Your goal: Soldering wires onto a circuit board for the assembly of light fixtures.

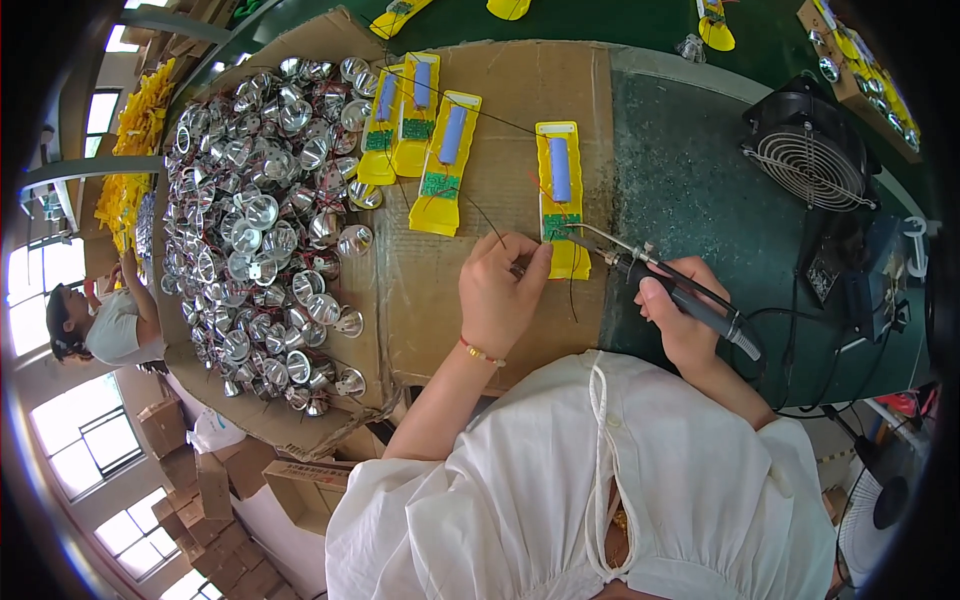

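Note:
In front of me a yellow plastic housing (pixel 569 262) lies on the cardboard, with a blue cylindrical battery (pixel 560 170) and a small green circuit board (pixel 560 227) in it. My right hand (pixel 682 325) is closed round a soldering iron (pixel 700 312); a thin metal solder-feed tube (pixel 612 240) runs beside it, its tip at the board. Pinched beside the board's left edge, my left hand (pixel 500 290) has a thin dark wire (pixel 484 212) between its fingers; the fingertips partly hide it. Three similar housings (pixel 435 215) lie farther left.
A large heap of shiny reflector cups (pixel 262 212) with wires fills the cardboard (pixel 470 340) side at left. A black fan with a wire grille (pixel 810 165) stands at right, near cables and a blue-grey box (pixel 872 285). Another person (pixel 115 325) sits at far left.

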Demonstrator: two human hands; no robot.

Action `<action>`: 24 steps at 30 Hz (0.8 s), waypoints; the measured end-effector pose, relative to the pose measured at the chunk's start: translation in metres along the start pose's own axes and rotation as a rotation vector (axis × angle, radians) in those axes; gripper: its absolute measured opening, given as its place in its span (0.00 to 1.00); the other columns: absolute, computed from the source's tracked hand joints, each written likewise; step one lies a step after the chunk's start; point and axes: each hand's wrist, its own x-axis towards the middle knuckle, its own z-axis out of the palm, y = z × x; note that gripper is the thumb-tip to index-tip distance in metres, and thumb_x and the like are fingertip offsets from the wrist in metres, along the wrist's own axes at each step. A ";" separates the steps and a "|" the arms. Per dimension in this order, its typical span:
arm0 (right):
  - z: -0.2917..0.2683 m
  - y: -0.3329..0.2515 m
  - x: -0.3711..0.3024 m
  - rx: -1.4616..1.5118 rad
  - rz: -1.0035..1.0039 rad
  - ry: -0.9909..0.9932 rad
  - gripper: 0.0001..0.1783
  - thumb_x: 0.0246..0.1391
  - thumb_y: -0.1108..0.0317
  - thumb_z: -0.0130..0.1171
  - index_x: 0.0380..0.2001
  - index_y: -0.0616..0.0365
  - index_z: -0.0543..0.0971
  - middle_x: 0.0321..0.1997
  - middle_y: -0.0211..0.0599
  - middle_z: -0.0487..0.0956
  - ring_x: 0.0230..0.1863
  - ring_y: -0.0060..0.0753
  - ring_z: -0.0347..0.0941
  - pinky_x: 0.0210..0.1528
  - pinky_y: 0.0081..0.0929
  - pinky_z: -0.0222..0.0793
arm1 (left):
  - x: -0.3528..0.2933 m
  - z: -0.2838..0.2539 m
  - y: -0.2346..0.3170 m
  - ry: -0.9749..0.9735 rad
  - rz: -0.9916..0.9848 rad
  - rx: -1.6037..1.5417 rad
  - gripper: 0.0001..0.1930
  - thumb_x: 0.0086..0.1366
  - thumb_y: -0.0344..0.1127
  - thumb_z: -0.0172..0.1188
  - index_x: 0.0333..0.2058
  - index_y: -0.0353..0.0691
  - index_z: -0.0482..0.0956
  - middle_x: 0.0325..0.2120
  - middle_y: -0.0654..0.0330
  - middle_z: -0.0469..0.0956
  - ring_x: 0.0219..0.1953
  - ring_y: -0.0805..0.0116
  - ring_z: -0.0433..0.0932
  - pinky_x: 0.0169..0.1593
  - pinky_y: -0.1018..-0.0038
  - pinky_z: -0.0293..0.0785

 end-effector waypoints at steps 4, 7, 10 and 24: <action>0.003 0.002 0.002 0.036 0.029 -0.012 0.08 0.49 0.72 0.57 0.30 0.65 0.71 0.19 0.37 0.74 0.18 0.19 0.69 0.20 0.15 0.66 | 0.000 0.000 0.001 0.003 0.017 -0.010 0.05 0.54 0.27 0.59 0.24 0.31 0.75 0.23 0.59 0.73 0.21 0.75 0.72 0.26 0.80 0.69; 0.003 0.001 0.003 0.067 0.066 -0.008 0.08 0.48 0.73 0.58 0.29 0.65 0.72 0.20 0.36 0.75 0.20 0.18 0.69 0.22 0.15 0.66 | 0.000 0.000 0.003 0.008 -0.004 -0.035 0.05 0.54 0.27 0.59 0.24 0.31 0.75 0.23 0.59 0.73 0.21 0.74 0.71 0.26 0.80 0.68; 0.002 -0.001 0.002 0.069 0.111 -0.003 0.08 0.48 0.73 0.59 0.30 0.65 0.72 0.21 0.35 0.76 0.21 0.17 0.70 0.24 0.15 0.66 | 0.002 0.002 0.003 0.054 -0.017 -0.068 0.06 0.51 0.28 0.60 0.20 0.34 0.74 0.20 0.58 0.73 0.20 0.66 0.73 0.25 0.75 0.69; -0.011 -0.003 -0.004 0.171 0.128 0.068 0.09 0.49 0.72 0.58 0.32 0.65 0.71 0.22 0.38 0.75 0.20 0.19 0.70 0.22 0.15 0.67 | 0.001 -0.001 0.009 0.044 -0.092 -0.076 0.03 0.52 0.28 0.60 0.24 0.35 0.75 0.23 0.58 0.74 0.20 0.71 0.73 0.25 0.78 0.69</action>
